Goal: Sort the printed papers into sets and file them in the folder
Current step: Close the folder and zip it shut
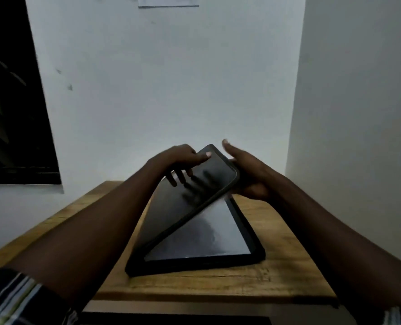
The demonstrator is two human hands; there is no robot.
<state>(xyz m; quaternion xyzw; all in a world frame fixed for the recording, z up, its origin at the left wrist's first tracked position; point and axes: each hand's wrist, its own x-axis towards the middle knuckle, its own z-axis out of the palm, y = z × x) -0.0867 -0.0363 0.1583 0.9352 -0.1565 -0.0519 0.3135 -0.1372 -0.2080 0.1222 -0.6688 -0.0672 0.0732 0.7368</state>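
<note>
A black folder (253, 256) lies on the wooden table (286, 261), with its cover (171, 214) raised at a slant. Under the cover, a glossy grey inner page (208, 233) shows. My left hand (178, 158) hooks over the cover's far corner, with the thumb and fingertips on its shiny face. My right hand (248, 170) is at the cover's right edge, fingers straight, palm against the rim. No loose printed papers are in view.
The small table stands against a white wall (166, 90), with a second wall close on the right. A dark window (9, 102) is at the left. A sheet of paper (169, 1) hangs high on the wall. A dark surface lies below the table's near edge.
</note>
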